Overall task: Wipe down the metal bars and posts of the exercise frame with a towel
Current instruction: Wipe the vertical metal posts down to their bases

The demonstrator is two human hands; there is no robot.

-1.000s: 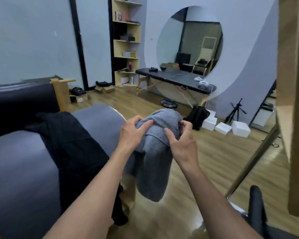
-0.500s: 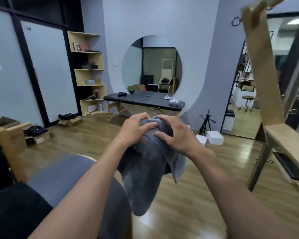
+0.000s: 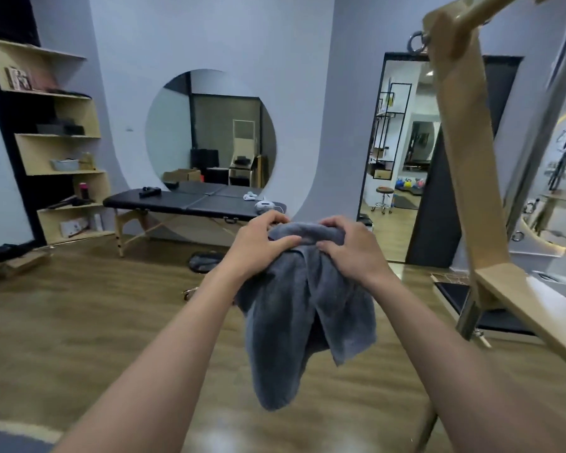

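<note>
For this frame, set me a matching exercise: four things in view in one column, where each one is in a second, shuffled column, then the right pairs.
Things:
1. towel
2. massage table
3. metal ring
4. shelf unit

Places:
A. at the far left of the room
B. at the top of the wooden post, upper right
C. gripped by the left hand and the right hand, hanging down
D. in front of the large wall circle

Pairs: 1-C, 2-D, 3-B, 4-A
</note>
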